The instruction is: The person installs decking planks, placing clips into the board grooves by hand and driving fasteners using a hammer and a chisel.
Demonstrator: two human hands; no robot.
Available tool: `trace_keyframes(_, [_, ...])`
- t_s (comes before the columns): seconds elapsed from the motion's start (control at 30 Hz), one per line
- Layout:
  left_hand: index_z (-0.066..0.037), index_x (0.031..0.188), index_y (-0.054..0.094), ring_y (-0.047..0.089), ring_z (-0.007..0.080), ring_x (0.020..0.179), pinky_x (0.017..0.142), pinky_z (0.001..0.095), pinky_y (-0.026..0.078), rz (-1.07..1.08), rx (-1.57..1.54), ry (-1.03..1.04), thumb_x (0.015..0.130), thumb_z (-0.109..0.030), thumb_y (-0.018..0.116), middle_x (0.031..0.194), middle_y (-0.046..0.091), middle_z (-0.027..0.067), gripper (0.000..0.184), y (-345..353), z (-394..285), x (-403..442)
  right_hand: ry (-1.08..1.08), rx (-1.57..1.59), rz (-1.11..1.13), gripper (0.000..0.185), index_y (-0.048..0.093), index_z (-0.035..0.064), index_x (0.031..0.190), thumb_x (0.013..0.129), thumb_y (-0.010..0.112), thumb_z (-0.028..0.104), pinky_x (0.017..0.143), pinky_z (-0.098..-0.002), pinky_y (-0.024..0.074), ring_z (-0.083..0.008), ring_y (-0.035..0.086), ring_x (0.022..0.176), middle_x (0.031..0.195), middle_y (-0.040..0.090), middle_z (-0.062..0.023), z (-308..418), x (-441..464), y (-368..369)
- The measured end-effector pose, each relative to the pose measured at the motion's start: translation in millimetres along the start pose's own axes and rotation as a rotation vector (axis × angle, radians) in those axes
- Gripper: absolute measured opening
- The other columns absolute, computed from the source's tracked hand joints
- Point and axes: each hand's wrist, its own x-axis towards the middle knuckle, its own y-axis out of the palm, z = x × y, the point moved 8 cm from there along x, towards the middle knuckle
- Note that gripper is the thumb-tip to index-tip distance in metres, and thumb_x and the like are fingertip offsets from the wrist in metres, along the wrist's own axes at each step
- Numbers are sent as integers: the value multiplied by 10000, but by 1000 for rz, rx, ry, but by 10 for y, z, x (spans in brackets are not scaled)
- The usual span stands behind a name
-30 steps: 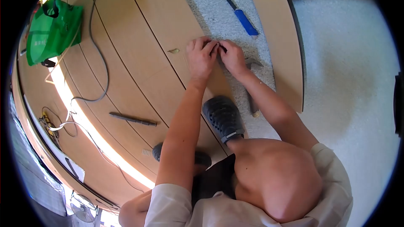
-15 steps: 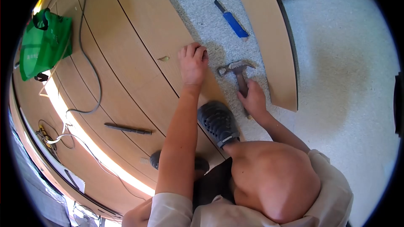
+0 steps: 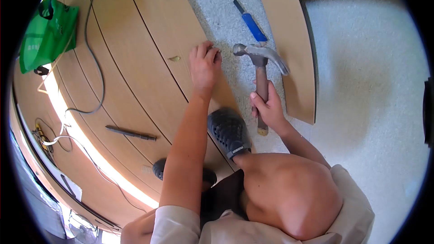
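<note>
My right hand [image 3: 269, 106] is wrapped round the brown handle of a claw hammer [image 3: 261, 81], whose grey head is lifted above the rough strip of bare floor. At the edge of the wood planks [image 3: 153, 18], my left hand [image 3: 205, 65] is pinched, fingertips together; what it holds is too small to name. Beyond the hammer head lies a blue-handled cutter [image 3: 254, 27] with a dark blade. A small leaf-like scrap [image 3: 174, 58] rests on a plank left of my left hand.
A loose plank [image 3: 296, 86] lies right of the bare strip. My dark shoe [image 3: 229, 131] is near the plank edge. A dark pen-like tool [image 3: 131, 133], a grey cable [image 3: 101, 72] and a green bag [image 3: 49, 36] are at the left.
My right hand left the pinch beside my left hand, took hold of the hammer handle and raised the hammer off the floor. My left hand stayed near the plank edge.
</note>
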Motion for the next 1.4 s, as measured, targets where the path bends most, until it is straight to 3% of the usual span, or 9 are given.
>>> trace_keyframes(0.23, [-85,903,737,619,274,1006,877,419,498,-9,5,-1,714,-30,793,1094,665,41,205,-11,0,45,-42,-361,-16,316,513,14,1240,1071,557,278,512,-362,480,-197,624,516,632,606,-87,-124,241,182])
trace_keyframes(0.5, [-81,892,743,619,270,1010,896,410,492,-12,11,2,717,-42,792,1087,668,38,186,-10,16,43,-192,-487,-131,354,528,12,1233,1050,591,308,634,-466,538,-432,712,722,771,680,-247,-183,337,119])
trace_keyframes(0.57, [-80,886,743,618,270,1010,898,410,491,2,24,3,720,-45,790,1085,668,37,176,10,17,60,-188,-453,-58,245,499,35,1198,1084,535,248,474,-277,447,-89,542,512,666,553,-15,-174,372,177])
trace_keyframes(0.7, [-72,888,743,617,275,1007,895,411,492,-12,23,-16,729,-48,781,1084,666,38,165,-8,18,5,-302,-459,-123,252,498,26,1213,1082,538,238,476,-279,446,-83,538,514,674,556,-11,-280,284,135])
trace_keyframes(0.8, [-70,893,742,616,278,1010,892,414,493,-3,20,-9,734,-43,773,1085,663,39,164,3,8,47,-168,-471,-64,232,498,27,1217,1080,534,211,472,-278,436,-77,529,517,685,556,-4,-311,342,181])
trace_keyframes(0.87, [-71,896,742,616,278,1012,890,414,494,1,29,-12,738,-39,768,1088,661,40,164,18,24,33,-345,-282,-146,220,501,31,1216,1073,538,194,480,-279,436,-76,531,523,700,567,-1,-259,260,84])
trace_keyframes(1.17, [-23,1190,662,607,371,1120,996,457,482,82,-104,-31,811,-15,715,1237,635,149,383,-355,124,-251,-406,-436,-149,243,522,36,1220,1056,565,209,533,-293,466,-93,573,567,724,595,-21,-240,319,171])
trace_keyframes(1.33, [-8,1283,635,571,341,1262,1061,459,468,242,155,131,838,-66,700,1371,596,147,453,-687,115,-702,-589,-456,-262,261,550,20,1212,1052,585,223,540,-311,475,-108,587,580,729,602,-29,-369,200,136])
trace_keyframes(1.4, [-8,1295,634,559,331,1295,1071,458,464,264,199,142,855,-88,695,1394,590,140,451,-717,99,-795,-380,-419,-141,228,546,30,1212,1059,562,198,532,-287,462,-87,571,575,736,594,-28,-315,362,195])
